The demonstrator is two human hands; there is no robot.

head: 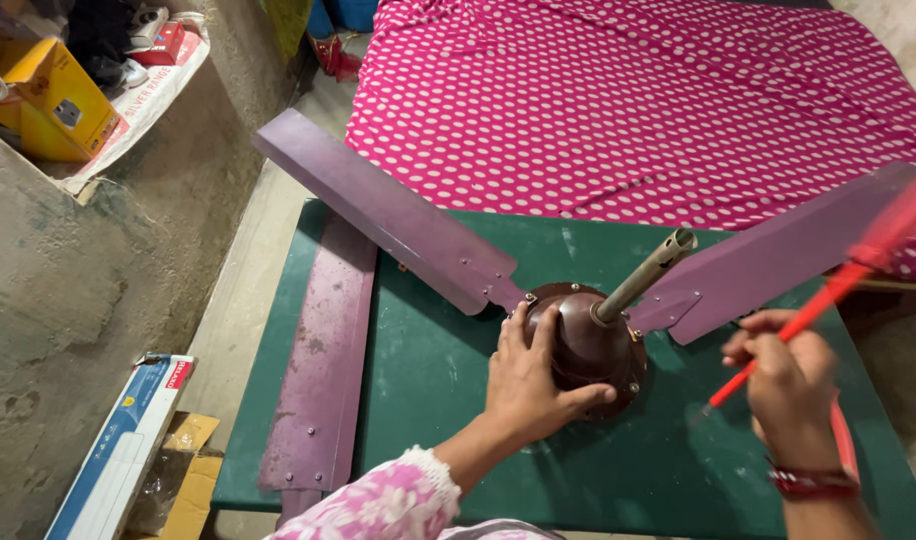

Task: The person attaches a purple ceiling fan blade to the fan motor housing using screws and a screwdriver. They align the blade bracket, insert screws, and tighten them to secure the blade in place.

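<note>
Ceiling fan (588,345) lies on our green tabletop (428,370), its purple blades overhanging the far edges — a pink dotted bed (628,100) just beyond. A loose blade (323,360) lies along the left edge. Left of the tabletop: a yellow box (53,95), a long blue-white carton (123,445). Our left hand (533,385) cups the motor housing; our right hand (788,375) grips a red screwdriver (828,290).

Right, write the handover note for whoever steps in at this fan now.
Left hand: palm flat on the brown fan motor, steadying it on the green table.
Right hand: gripping a red-handled tool, blurred, tip near the motor's right side.
Done: two purple blades are attached to the motor.
Left: a third loose blade lies flat along the table's left edge, unattached. Downrod sticks up from the motor.
</note>
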